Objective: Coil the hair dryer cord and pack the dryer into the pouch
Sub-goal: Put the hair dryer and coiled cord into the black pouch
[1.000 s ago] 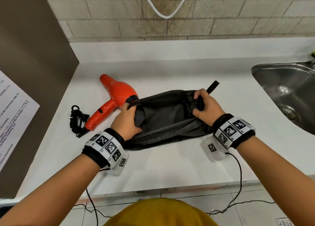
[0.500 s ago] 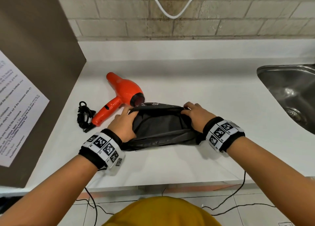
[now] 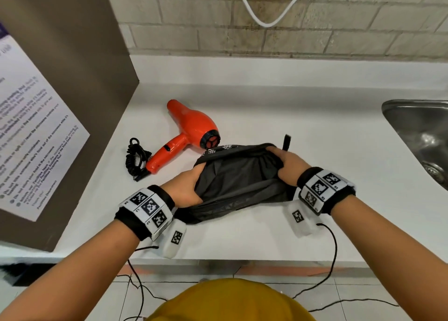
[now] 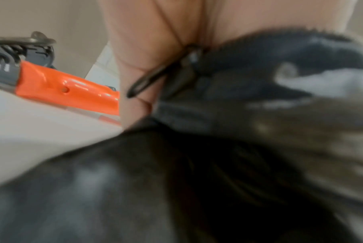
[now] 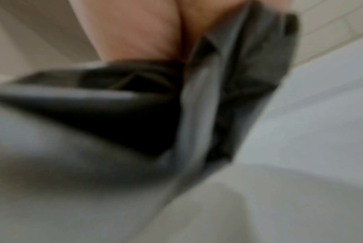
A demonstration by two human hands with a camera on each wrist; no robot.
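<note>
A black fabric pouch (image 3: 237, 182) lies on the white counter (image 3: 242, 236) with its mouth stretched wide. My left hand (image 3: 188, 187) grips the left side of the pouch rim, and my right hand (image 3: 282, 165) grips the right side. Just behind the pouch's left end lies the orange hair dryer (image 3: 191, 129), its rear grille toward the pouch. Its black cord (image 3: 135, 159) sits coiled at the end of the handle. In the left wrist view the orange handle (image 4: 68, 88) shows beside my palm and the dark pouch (image 4: 197, 164). The right wrist view is blurred, showing pouch fabric (image 5: 114, 106).
A brown panel with a printed notice (image 3: 36, 139) stands at the left. A steel sink (image 3: 421, 136) is set into the counter at the right. A white cable (image 3: 266, 18) hangs on the brick wall behind.
Both hands have pulled the pouch mouth wider apart, so the dark inside now shows. The pouch strap sticks up behind my right hand again. The dryer has not moved.
</note>
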